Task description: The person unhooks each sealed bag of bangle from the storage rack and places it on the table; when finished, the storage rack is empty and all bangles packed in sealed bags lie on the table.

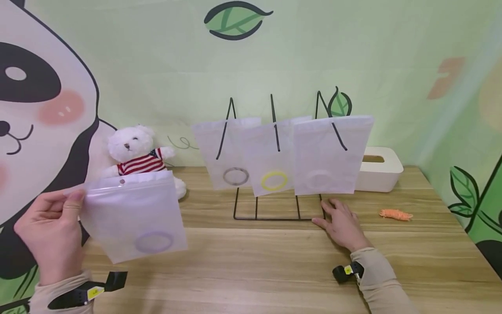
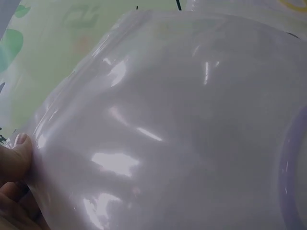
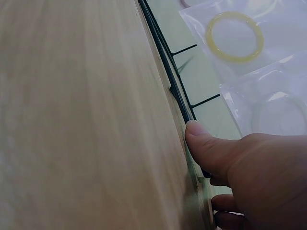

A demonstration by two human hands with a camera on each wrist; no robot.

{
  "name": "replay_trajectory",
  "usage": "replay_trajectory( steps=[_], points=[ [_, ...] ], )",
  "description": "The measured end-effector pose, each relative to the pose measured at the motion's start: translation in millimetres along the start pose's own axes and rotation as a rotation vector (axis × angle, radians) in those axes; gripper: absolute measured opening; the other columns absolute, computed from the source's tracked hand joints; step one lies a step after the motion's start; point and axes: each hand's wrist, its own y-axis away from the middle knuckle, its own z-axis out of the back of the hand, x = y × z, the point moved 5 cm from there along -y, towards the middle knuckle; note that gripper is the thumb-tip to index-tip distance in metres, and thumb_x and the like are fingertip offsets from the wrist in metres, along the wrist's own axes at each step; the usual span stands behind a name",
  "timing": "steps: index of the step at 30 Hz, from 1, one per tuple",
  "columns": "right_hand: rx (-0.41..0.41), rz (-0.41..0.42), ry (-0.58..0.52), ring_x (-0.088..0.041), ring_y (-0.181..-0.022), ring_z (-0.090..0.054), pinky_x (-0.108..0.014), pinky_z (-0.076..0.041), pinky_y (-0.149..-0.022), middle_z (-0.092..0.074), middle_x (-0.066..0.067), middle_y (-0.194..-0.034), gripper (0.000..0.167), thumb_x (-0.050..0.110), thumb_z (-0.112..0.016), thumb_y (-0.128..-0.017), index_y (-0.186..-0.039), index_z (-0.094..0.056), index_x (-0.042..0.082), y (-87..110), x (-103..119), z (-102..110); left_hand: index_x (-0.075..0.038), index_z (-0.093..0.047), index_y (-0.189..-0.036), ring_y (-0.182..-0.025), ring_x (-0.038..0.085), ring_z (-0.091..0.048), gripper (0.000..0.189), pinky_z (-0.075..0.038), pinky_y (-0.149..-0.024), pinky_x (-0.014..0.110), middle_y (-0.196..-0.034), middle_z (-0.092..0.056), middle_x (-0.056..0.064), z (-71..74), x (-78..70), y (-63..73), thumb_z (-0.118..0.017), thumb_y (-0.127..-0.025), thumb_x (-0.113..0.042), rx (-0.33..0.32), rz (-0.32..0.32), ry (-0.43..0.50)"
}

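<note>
My left hand (image 1: 55, 233) pinches the upper left corner of a translucent zip bag (image 1: 121, 218), raised above the table's left side. Inside this bag lies a purple ring (image 2: 288, 177). On the right, my right hand (image 1: 347, 226) grips the front right corner of a black wire rack (image 1: 274, 219), with the thumb on its bar in the right wrist view. Three similar bags hang from the rack's hooks: the left bag (image 1: 213, 170) holds a grey ring, the middle bag (image 1: 256, 152) a yellow ring (image 3: 209, 36), and the right bag (image 1: 317, 152) a pale ring.
A white teddy bear (image 1: 133, 144) in a striped shirt sits behind the raised bag. Behind the rack's right side stands a white tissue box (image 1: 378, 176). An orange bundle of cord (image 1: 396, 214) lies on the wooden table (image 1: 243, 270), right of my right hand.
</note>
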Motion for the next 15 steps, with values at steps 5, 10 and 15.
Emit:
replay_trajectory(
  steps=[5,10,15],
  points=[
    [-0.002,0.001,0.001,-0.049,-0.133,-0.029,-0.070,-0.024,-0.100,-0.033,-0.030,-0.146,0.068,0.040,-0.061,-0.095,-0.143,-0.042,-0.004,-0.8,0,0,0.015,-0.069,-0.096,-0.070,0.006,-0.068,0.020,-0.050,-0.069,0.016,-0.079,-0.074,-0.002,6.1,1.8,-2.4,-0.075,-0.081,0.003,-0.032,0.009,0.061],
    [0.004,-0.002,0.001,-0.050,-0.133,-0.028,-0.070,-0.023,-0.101,-0.032,-0.030,-0.147,0.070,0.042,-0.060,-0.095,-0.144,-0.041,-0.003,-1.4,-1,-2,0.016,-0.069,-0.093,-0.069,0.007,-0.068,0.019,-0.049,-0.067,0.017,-0.078,-0.074,0.001,10.9,5.6,-4.6,-0.076,-0.078,0.006,-0.039,0.030,0.162],
    [-0.002,0.002,0.004,-0.050,-0.133,-0.028,-0.070,-0.023,-0.102,-0.032,-0.030,-0.147,0.069,0.041,-0.060,-0.095,-0.144,-0.041,-0.003,-0.9,-2,-2,0.011,-0.071,-0.094,-0.070,0.005,-0.067,0.016,-0.049,-0.067,0.013,-0.078,-0.073,-0.005,14.8,8.9,-5.0,-0.075,-0.081,0.004,-0.030,0.046,0.050]
  ],
)
